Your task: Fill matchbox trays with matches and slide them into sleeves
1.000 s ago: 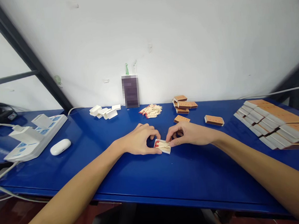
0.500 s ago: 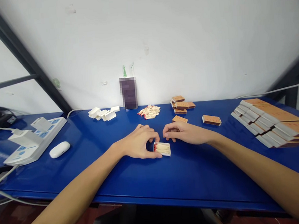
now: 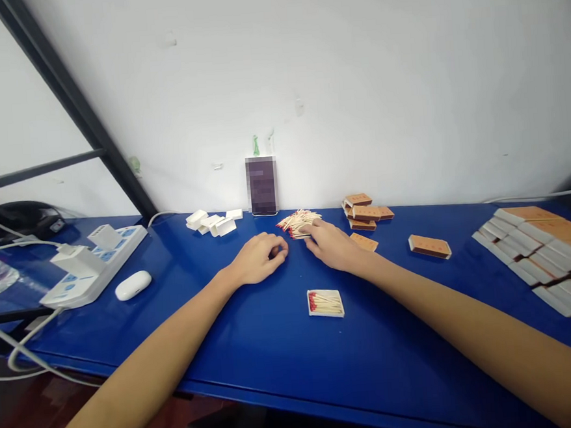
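A white matchbox tray (image 3: 325, 302) filled with red-tipped matches lies alone on the blue table (image 3: 254, 327), free of both hands. My right hand (image 3: 330, 243) stretches to the loose pile of matches (image 3: 298, 222) near the wall, its fingertips touching the pile. My left hand (image 3: 260, 257) rests on the table just left of the pile, fingers curled in loosely with nothing visible in them.
Empty white trays (image 3: 215, 221) lie at the back left. Orange matchbox sleeves (image 3: 366, 211) are stacked at the back right, one single box (image 3: 429, 246) beside them. Rows of boxes (image 3: 542, 248) fill the far right. A power strip (image 3: 96, 263) and a white case (image 3: 133, 284) sit left.
Both hands let go of the filled tray and moved back toward the match pile. The tray now lies by itself nearer the front edge.
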`<action>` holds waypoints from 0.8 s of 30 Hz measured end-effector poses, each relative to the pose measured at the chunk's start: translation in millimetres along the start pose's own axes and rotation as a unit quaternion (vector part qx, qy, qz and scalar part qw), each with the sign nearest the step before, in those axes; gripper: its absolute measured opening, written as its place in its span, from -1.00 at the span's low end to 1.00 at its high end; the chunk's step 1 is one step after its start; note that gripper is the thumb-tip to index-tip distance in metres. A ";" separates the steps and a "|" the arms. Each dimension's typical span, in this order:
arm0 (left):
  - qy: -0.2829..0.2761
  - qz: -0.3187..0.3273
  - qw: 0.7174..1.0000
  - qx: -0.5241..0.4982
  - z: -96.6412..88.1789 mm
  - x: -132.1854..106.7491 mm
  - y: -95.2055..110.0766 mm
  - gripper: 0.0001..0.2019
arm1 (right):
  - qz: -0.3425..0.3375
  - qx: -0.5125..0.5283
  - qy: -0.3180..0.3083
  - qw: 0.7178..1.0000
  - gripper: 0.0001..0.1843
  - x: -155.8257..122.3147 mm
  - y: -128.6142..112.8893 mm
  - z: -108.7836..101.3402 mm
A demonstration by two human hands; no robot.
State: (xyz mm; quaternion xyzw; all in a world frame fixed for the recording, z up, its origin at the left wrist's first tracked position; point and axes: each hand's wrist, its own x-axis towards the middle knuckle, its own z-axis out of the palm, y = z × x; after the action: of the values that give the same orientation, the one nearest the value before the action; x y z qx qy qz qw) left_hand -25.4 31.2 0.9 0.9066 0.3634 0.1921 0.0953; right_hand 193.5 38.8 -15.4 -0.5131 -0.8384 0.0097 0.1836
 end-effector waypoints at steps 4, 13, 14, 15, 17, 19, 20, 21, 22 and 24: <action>0.016 -0.014 0.999 0.037 3.3 2.2 -6.1 -0.79 | 0.000 0.018 0.022 1.000 -0.76 -5.1 -0.6 -0.9; 0.032 -0.024 0.998 0.051 4.8 1.5 4.4 -0.75 | -0.040 0.064 -0.002 0.997 -0.80 -24.5 1.4 -10.8; 0.027 -0.019 0.998 0.048 4.9 1.2 5.6 -0.75 | -0.045 0.071 -0.005 0.996 -0.80 -30.2 1.2 -12.6; 0.023 -0.014 0.999 0.043 5.0 1.0 7.5 -0.74 | -0.050 0.077 -0.008 0.996 -0.80 -36.2 0.8 -14.3; 0.014 -0.002 1.000 0.021 5.9 1.3 13.7 -0.69 | -0.051 0.089 -0.015 0.995 -0.79 -48.1 -0.5 -17.3; 0.005 0.010 1.000 -0.004 7.9 3.2 22.9 -0.62 | -0.046 0.104 -0.015 0.993 -0.78 -56.9 -2.2 -19.1; 0.001 0.015 1.000 -0.012 9.5 4.8 28.0 -0.59 | -0.043 0.110 -0.012 0.993 -0.78 -59.6 -3.1 -19.4; -0.003 0.020 1.000 -0.015 11.3 6.6 32.8 -0.58 | -0.040 0.117 -0.008 0.992 -0.78 -61.1 -3.9 -19.4; -0.008 0.025 1.000 -0.012 13.3 8.5 37.0 -0.59 | -0.039 0.122 -0.004 0.992 -0.78 -61.7 -4.5 -19.3; -0.014 0.038 0.999 0.004 16.9 11.9 42.4 -0.67 | -0.037 0.128 -0.001 0.991 -0.78 -60.8 -5.1 -19.0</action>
State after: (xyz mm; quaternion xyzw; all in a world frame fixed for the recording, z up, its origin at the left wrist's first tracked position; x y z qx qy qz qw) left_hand 15.9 8.4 2.2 0.9229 0.3280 0.1809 0.0892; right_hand 219.8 -19.5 -14.8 -0.4539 -0.8488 0.1110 0.2472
